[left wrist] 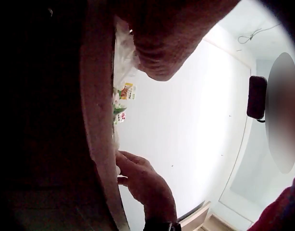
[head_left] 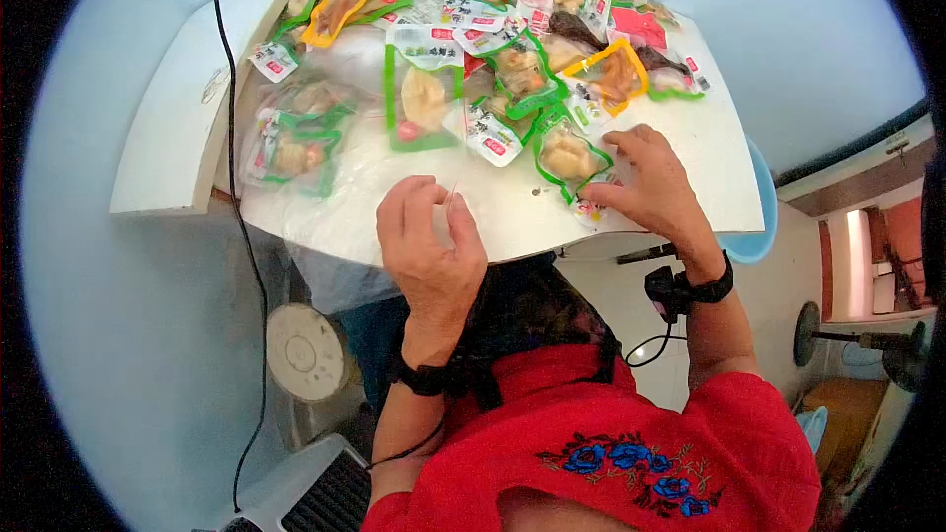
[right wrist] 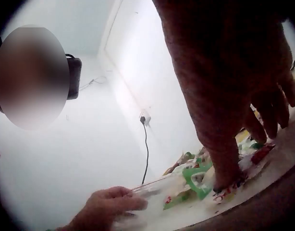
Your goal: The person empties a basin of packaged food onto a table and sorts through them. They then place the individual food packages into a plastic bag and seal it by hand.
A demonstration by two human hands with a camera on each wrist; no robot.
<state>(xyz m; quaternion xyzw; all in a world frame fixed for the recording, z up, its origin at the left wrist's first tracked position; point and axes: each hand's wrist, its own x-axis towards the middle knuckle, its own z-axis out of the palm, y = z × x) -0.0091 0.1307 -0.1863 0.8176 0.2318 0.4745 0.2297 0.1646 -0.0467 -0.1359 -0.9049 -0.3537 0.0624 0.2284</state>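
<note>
- Green-edged food packet [head_left: 570,153]: on the desk [head_left: 727,177], with pale, lumpy food inside. The thumb hides a bit near its end.
- Right hand [head_left: 652,182]: grip spread wide, thumb touching the packet's end.
- Left hand [head_left: 429,246]: grip nearly closed, pinching a clear bag [head_left: 365,143].
- Clear bag: blurry packets [head_left: 296,153] inside, too hard to count.
- Packet pile [head_left: 552,30]: top cut off.

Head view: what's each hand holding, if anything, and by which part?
The left hand pinches a clear plastic bag by its edge. The right hand touches a green-edged packet at its near end; grip unclear.
</note>
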